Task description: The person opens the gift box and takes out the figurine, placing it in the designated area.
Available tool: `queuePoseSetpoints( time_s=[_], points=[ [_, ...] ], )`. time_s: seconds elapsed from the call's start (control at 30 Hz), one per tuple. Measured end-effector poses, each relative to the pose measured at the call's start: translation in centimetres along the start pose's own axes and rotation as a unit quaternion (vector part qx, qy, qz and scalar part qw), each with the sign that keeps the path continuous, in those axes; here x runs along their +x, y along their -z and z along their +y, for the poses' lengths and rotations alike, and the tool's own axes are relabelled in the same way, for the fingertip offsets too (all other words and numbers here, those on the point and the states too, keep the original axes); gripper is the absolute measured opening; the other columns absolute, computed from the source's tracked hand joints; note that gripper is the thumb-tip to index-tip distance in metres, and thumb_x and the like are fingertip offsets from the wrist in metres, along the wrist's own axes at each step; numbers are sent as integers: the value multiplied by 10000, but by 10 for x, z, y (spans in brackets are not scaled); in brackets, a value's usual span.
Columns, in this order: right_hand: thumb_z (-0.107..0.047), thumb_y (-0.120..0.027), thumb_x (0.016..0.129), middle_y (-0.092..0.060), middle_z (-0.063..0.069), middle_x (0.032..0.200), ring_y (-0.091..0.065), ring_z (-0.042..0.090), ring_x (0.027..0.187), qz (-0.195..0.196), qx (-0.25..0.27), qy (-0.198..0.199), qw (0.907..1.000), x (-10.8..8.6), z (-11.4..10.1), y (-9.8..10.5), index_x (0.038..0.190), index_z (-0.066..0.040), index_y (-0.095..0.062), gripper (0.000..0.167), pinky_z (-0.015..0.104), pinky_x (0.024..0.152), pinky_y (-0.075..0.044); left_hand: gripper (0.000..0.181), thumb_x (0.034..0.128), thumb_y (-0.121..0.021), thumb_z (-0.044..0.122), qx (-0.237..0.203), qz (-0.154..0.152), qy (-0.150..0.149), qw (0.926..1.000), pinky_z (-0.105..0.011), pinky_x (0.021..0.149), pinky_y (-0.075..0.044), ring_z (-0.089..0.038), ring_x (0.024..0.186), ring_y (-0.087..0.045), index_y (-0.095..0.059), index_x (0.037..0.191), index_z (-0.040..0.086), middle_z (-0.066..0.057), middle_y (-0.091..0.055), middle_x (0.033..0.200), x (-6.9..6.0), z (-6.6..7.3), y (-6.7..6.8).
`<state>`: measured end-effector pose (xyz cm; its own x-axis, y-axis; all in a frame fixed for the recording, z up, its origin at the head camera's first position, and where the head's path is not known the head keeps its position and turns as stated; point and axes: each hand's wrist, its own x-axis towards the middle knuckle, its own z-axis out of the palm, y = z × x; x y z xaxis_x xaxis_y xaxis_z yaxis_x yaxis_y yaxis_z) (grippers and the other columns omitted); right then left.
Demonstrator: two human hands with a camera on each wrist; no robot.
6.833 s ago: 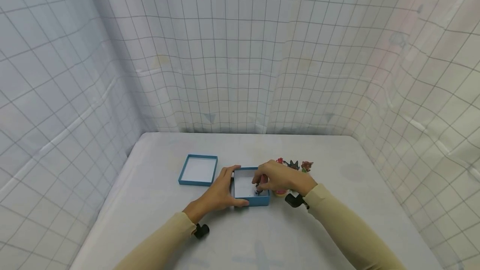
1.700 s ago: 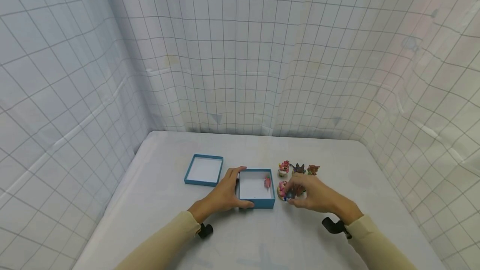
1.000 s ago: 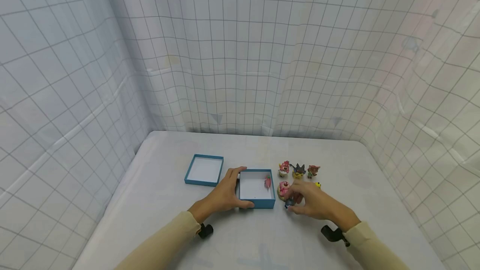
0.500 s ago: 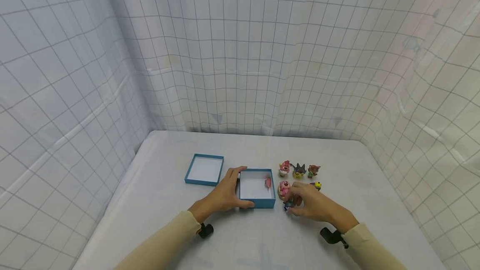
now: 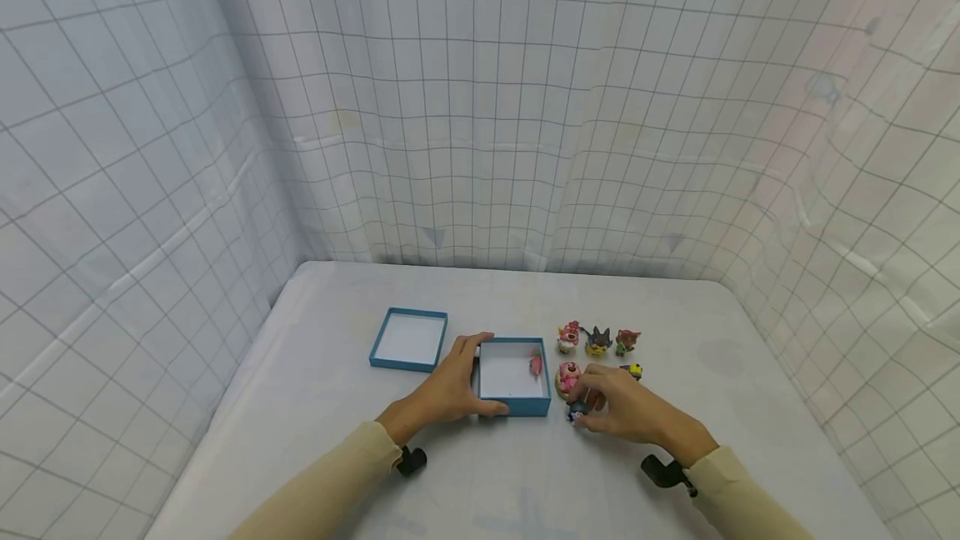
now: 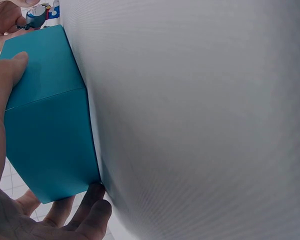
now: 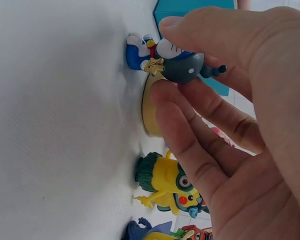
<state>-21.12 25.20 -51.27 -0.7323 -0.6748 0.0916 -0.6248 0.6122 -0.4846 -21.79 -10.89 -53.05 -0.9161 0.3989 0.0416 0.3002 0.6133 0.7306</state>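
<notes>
My left hand point(image 5: 448, 390) grips the left side of an open blue box point(image 5: 514, 407), thumb on its front and fingers at its back. Inside, against the right wall, lies a small pink figurine point(image 5: 536, 363). Just right of the box, my right hand point(image 5: 621, 402) pinches a blue-and-white cat figurine point(image 7: 175, 60) with a grey head covering and a gold star. That figurine point(image 5: 577, 412) is upright at the table surface, in front of a seated pink figurine point(image 5: 568, 377). The right fingers partly hide a yellow one-eyed figurine point(image 7: 162, 172).
The shallow blue lid point(image 5: 408, 340) lies behind and left of the box. Behind my right hand stand a red-and-white figurine point(image 5: 568, 337), a dark-eared yellow figurine point(image 5: 598, 342) and a brown fox-like figurine point(image 5: 627, 342). A white grid curtain point(image 5: 480, 148) encloses the table.
My right hand has gone from inside the box to the table on its right, bringing the cat figurine to the front of the seated pink one. The left hand keeps its grip.
</notes>
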Motion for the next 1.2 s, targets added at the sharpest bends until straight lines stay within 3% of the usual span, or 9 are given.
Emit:
queuePoseSetpoints(
  time_s=[0.47, 0.93, 1.07, 1.2],
  points=[
    [-214, -988, 967, -764, -84, 1135, -729, 35, 977, 93, -50, 137, 9998, -1, 0, 6, 1177, -218, -816, 271, 301, 872, -674, 1252, 840, -1075, 473, -8, 4, 68, 10000, -604, 1241, -530, -356, 1461, -595, -334, 1808, 186, -206, -459, 1736, 3, -2, -1],
    [-210, -945, 1008, -770, -44, 1117, -684, 63, 958, 290, -346, 267, 9986, 2, -11, 19, 1182, -172, -813, 222, 302, 809, -634, 1249, 844, -1073, 462, 52, -20, 5, 10000, -636, 1253, -528, -382, 1494, -587, -333, 1805, 163, -236, -453, 1740, 1, -1, 0],
    [-220, -942, 1012, -766, -6, 1094, -700, 129, 921, 420, -526, 368, 9971, 7, -15, 25, 1177, -148, -821, 217, 295, 787, -622, 1250, 846, -1071, 466, 64, -49, 18, 10000, -635, 1267, -519, -384, 1517, -577, -332, 1809, 171, -227, -446, 1754, 0, 0, 1],
    [-211, -948, 1007, -804, 18, 1174, -744, 201, 970, 511, -784, 474, 9945, 13, -18, 30, 1214, -133, -829, 252, 329, 829, -650, 1251, 844, -1073, 466, 71, -63, 18, 10000, -629, 1260, -524, -379, 1507, -580, -332, 1808, 174, -222, -452, 1748, 1, 0, 1]
  ],
)
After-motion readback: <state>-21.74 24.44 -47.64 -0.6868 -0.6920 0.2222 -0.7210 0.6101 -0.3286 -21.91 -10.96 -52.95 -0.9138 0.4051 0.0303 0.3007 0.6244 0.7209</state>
